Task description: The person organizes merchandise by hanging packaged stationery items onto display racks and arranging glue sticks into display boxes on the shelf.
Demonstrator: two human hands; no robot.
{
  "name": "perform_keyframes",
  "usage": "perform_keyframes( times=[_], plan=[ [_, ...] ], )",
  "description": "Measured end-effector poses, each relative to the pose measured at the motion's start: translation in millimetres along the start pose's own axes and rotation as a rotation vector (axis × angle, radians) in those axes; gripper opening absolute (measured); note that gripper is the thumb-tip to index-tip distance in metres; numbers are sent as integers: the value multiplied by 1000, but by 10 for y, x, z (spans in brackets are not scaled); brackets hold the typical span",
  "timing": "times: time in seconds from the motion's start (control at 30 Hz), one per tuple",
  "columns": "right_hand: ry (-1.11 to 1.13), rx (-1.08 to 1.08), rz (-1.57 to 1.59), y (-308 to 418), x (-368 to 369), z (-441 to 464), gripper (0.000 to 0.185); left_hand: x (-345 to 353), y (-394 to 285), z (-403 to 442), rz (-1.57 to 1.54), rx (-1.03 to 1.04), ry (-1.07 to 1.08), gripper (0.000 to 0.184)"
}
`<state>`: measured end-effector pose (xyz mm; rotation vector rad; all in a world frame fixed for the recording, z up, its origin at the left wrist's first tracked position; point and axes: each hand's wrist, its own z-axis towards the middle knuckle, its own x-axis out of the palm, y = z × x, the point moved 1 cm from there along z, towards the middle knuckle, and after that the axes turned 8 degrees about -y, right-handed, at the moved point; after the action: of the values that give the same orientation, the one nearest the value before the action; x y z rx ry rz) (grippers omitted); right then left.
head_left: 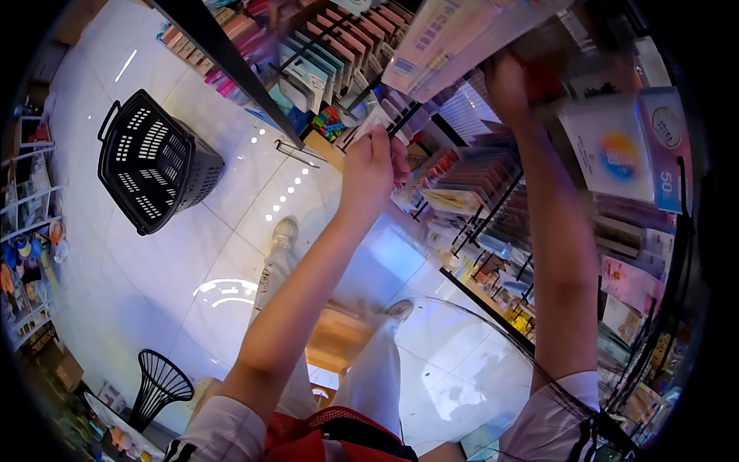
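My left hand [377, 162] is closed at the end of a black display hook, fingers curled in. A small whitish piece [377, 119] shows just above its fingertips; what the fingers hold is partly hidden. My right hand [506, 88] reaches up among the hanging goods, its fingers hidden and blurred beside a large pale pink package [446, 46] with a barcode. A dark red item [543, 81] lies just right of that hand. Rows of packs [362, 35] in pink and teal hang above my left hand.
A black perforated shopping basket [146, 165] stands on the white tiled floor [223, 200] to the left. A wooden stool [339, 339] is between my legs. More hanging packs [481, 181] and a white pack with a colourful circle [604, 146] fill the rack on the right.
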<state>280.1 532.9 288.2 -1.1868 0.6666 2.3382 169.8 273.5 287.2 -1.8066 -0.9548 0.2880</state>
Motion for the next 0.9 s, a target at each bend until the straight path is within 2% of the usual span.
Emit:
perform_keyframes(
  times=[0.03,0.13,0.27,0.43,0.57,0.67,0.73,0.83,0.9],
  plan=[
    [-61,51,74,12,-3,-20,26,29,-26,-21,-12,16,-5,46],
    [-12,190,185,48,-74,-45,26,53,-18,-59,25,7,28,43],
    [-168,44,-28,0,1,-121,20,46,99,-84,23,-78,71,41],
    [-232,0,-102,24,-103,-293,22,86,193,-99,61,-27,47,45],
    [-140,186,-168,114,-137,-302,27,59,333,-51,87,45,56,43],
    [-139,230,-76,114,-149,-310,28,-33,161,-95,109,-65,26,38],
    [-134,231,-26,123,-183,-308,28,-212,143,-46,74,15,-132,41],
    [10,507,344,86,-172,-147,27,-495,71,133,16,216,-253,41],
    [-48,300,276,171,-53,-13,31,-458,-85,179,47,296,-226,38]
  ],
)
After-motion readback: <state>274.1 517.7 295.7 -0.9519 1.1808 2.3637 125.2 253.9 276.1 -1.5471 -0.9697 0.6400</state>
